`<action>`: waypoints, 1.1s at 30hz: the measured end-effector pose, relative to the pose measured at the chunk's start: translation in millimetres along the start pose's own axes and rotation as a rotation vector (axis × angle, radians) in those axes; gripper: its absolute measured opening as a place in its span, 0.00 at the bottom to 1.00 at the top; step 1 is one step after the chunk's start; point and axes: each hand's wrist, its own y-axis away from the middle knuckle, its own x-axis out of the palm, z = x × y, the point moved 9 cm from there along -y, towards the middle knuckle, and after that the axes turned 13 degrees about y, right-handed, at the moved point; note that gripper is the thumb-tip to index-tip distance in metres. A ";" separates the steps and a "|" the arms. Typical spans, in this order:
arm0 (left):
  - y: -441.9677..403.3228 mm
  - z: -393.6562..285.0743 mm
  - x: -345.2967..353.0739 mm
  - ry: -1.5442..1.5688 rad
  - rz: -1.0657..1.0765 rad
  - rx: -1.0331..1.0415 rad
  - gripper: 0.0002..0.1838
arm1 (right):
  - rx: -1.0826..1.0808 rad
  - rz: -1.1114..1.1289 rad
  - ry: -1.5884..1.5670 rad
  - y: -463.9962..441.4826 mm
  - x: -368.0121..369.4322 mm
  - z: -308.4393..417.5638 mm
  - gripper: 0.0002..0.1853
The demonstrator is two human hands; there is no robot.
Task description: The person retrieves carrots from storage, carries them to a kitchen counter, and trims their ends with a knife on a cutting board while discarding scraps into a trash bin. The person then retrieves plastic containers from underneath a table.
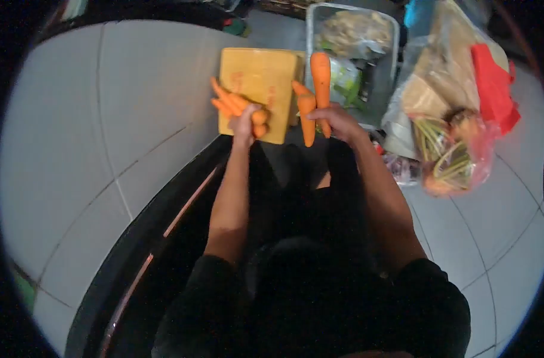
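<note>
Your left hand [243,124] grips bunched carrots [235,102] over the yellow box [254,68]; your right hand [342,122] pinches two larger carrots [321,77] beside the tub [309,33]. None visibly set down; handling looks unfinished.

Observed from centre of view: at one o'clock, a translucent tub [397,51]; at two, brown wrapping [440,65] touching a red fabric-like item [493,89]; near three, a pinkish plastic bag [486,146] containing stalked vegetables [446,161]; at four, tiled floor [514,259].
</note>
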 end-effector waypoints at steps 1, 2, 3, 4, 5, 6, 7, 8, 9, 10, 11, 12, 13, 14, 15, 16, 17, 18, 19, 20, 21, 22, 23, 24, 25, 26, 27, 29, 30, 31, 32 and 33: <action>1.8 -7.2 -3.9 -0.031 0.055 0.002 0.23 | -0.059 0.020 0.004 -9.2 15.9 6.6 0.21; 6.3 -7.3 -4.7 -0.061 0.117 -0.011 0.24 | -0.106 0.026 0.008 -15.5 29.7 9.5 0.20; 11.9 -5.4 -6.7 -0.003 0.161 -0.028 0.24 | -0.148 0.028 0.018 -18.4 39.9 10.6 0.20; 31.0 -18.7 1.0 0.054 0.204 -0.043 0.25 | -0.126 0.050 -0.005 -14.1 50.0 15.0 0.20; 47.4 -22.7 2.1 0.111 0.245 -0.054 0.26 | -0.107 0.075 -0.029 -4.6 61.2 23.7 0.20; 60.6 -21.0 -1.6 0.163 0.312 -0.090 0.26 | -0.083 0.102 -0.041 4.1 76.9 30.6 0.19; 73.9 -22.6 -5.2 0.211 0.375 -0.114 0.27 | -0.079 0.106 -0.061 14.1 86.5 34.6 0.19; 91.0 -28.7 -5.2 0.259 0.440 -0.127 0.28 | -0.080 0.114 -0.078 26.8 92.3 39.0 0.19; 110.2 -33.4 -9.6 0.322 0.415 -0.088 0.28 | -0.088 0.122 -0.093 38.5 95.8 44.4 0.19; 129.3 -38.1 -8.6 0.398 0.477 -0.080 0.30 | -0.081 0.163 -0.090 50.6 97.1 45.3 0.19; 141.4 -42.5 -16.4 0.476 0.493 -0.097 0.31 | -0.055 0.188 -0.086 59.1 99.1 45.5 0.18; 158.9 -48.8 -18.7 0.545 0.506 -0.088 0.32 | -0.048 0.231 -0.082 70.8 101.6 49.5 0.18; 175.2 -53.6 -22.9 0.594 0.500 -0.109 0.34 | -0.071 0.196 -0.083 92.4 108.0 70.2 0.15; 191.6 -60.2 -25.3 0.646 0.492 -0.122 0.36 | -0.096 0.169 -0.080 114.2 112.5 91.4 0.12; 212.0 -72.9 -27.8 0.695 0.495 -0.102 0.37 | -0.083 0.198 -0.064 121.4 113.2 95.6 0.11; 233.6 -83.5 -29.3 0.701 0.527 -0.083 0.37 | -0.062 0.236 -0.041 127.2 110.1 96.2 0.10; 250.6 -94.6 -30.8 0.712 0.550 -0.049 0.37 | -0.036 0.253 -0.009 129.9 104.8 98.0 0.15; 265.2 -100.4 -33.7 0.734 0.559 0.001 0.37 | -0.033 0.285 0.054 129.2 99.2 103.3 0.18; 276.1 -101.5 -34.4 0.801 0.556 0.042 0.38 | -0.032 0.316 0.117 129.4 92.7 108.0 0.21; 289.2 -104.4 -37.8 0.805 0.509 0.112 0.40 | -0.060 0.353 0.185 126.4 86.2 117.7 0.21; 303.8 -107.3 -38.6 0.810 0.460 0.174 0.42 | -0.033 0.404 0.284 119.7 74.0 121.9 0.22; 317.9 -105.4 -38.0 0.816 0.410 0.229 0.44 | -0.011 0.449 0.386 112.7 66.3 128.7 0.22; 331.4 -106.0 -37.9 0.893 0.390 0.345 0.40 | -0.040 0.505 0.439 121.1 78.6 150.6 0.23; 346.0 -102.2 -37.6 0.956 0.362 0.442 0.40 | -0.068 0.550 0.478 133.6 87.9 169.1 0.23; 358.4 -100.1 -46.8 1.013 0.352 0.538 0.41 | -0.042 0.583 0.577 131.9 91.7 173.6 0.24; 371.0 -100.7 -57.1 1.051 0.353 0.632 0.41 | -0.029 0.606 0.664 127.3 95.5 178.3 0.24; 396.3 -103.4 -54.8 1.087 0.352 0.564 0.43 | -0.057 0.664 0.657 124.0 101.7 183.8 0.25; 431.3 -112.9 -60.5 1.111 0.294 0.713 0.43 | -0.093 0.792 0.748 132.1 126.0 195.0 0.25; 445.8 -120.1 -67.1 1.109 0.248 0.835 0.43 | -0.103 0.850 0.798 139.1 135.6 199.5 0.25; 460.9 -126.6 -73.5 1.096 0.189 0.972 0.43 | -0.069 0.959 0.842 146.8 148.2 200.2 0.30; 481.0 -138.1 -70.0 1.047 0.114 1.134 0.43 | -0.097 1.082 0.887 136.3 165.4 213.4 0.31; 501.5 -144.4 -71.5 1.008 0.047 1.258 0.44 | -0.095 1.160 0.918 135.8 172.4 213.7 0.32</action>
